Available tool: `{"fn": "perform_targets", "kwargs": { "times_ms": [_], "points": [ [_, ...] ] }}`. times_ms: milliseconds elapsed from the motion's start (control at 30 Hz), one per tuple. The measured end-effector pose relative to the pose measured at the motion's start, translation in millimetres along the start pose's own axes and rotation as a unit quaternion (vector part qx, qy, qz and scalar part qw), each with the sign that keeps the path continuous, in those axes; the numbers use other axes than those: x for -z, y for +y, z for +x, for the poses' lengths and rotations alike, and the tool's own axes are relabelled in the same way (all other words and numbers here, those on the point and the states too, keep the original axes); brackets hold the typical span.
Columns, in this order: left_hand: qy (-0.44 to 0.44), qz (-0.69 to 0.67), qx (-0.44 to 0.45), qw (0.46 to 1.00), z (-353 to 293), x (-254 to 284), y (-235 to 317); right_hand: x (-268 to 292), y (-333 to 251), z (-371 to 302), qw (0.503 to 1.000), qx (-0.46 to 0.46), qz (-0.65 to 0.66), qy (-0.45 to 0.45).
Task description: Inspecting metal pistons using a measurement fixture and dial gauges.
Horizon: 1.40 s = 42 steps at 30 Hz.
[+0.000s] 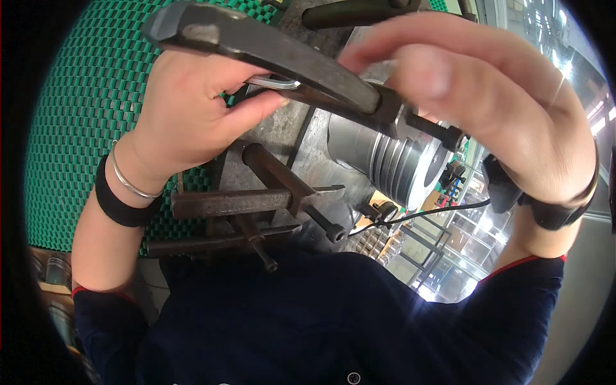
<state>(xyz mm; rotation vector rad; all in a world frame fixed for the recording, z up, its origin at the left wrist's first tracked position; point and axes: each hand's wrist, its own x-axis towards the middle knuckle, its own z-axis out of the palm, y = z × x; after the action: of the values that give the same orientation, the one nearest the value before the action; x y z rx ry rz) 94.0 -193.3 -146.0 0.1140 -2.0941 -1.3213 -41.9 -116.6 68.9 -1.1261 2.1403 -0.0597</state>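
My left hand (192, 106) is closed, with a silver hex key (274, 83) held between thumb and fingers. Just over it runs a dark steel clamp bar (256, 48), slanting down to the right. At the bar's lower end sits a block with a black socket-head bolt (443, 133) sticking out. My right hand (487, 96) arches above that end, its fingers curved and apart, slightly blurred; I see nothing in its grasp. Behind the bolt lies a grey metal piston (385, 157) with ring grooves round its side.
Below the piston's left side stand more steel clamps with bolts (282, 179). A dark round bar (346, 14) lies at the far edge. Green ribbed matting (83, 128) spreads on the left. A black cable (430, 213) runs at right, before glass-walled shelving (462, 247).
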Motion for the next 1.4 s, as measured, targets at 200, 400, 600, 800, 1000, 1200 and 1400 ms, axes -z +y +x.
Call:
{"fn": "perform_targets", "kwargs": {
  "times_ms": [200,400,600,800,1000,1200,1400],
  "points": [
    [-0.007,-0.001,-0.005,1.0,-0.7,1.7,-2.9,16.0,5.4,7.6,0.998,-0.032,0.007,-0.049],
    [0.008,0.022,0.0,1.0,-5.6,-2.1,-4.5,4.6,1.5,21.3,0.993,-0.061,0.015,-0.096],
    [-0.002,0.04,-0.008,0.999,-5.9,-0.7,-5.0,-8.7,-2.9,31.8,0.985,-0.093,0.034,-0.138],
    [-0.019,0.037,-0.01,0.999,-4.6,3.1,-3.1,-10.7,-3.0,36.7,0.976,-0.124,0.053,-0.173],
    [-0.017,0.029,-0.024,0.999,-3.0,1.3,-5.1,-9.8,-0.5,43.0,0.963,-0.156,0.073,-0.207],
    [-0.015,0.024,-0.037,0.999,-2.0,0.1,-3.1,-12.3,-0.4,45.8,0.948,-0.184,0.093,-0.243],
    [-0.051,0.038,-0.025,0.998,0.1,3.0,-0.6,-10.6,0.1,47.9,0.93,-0.212,0.111,-0.277]
  ]
}}
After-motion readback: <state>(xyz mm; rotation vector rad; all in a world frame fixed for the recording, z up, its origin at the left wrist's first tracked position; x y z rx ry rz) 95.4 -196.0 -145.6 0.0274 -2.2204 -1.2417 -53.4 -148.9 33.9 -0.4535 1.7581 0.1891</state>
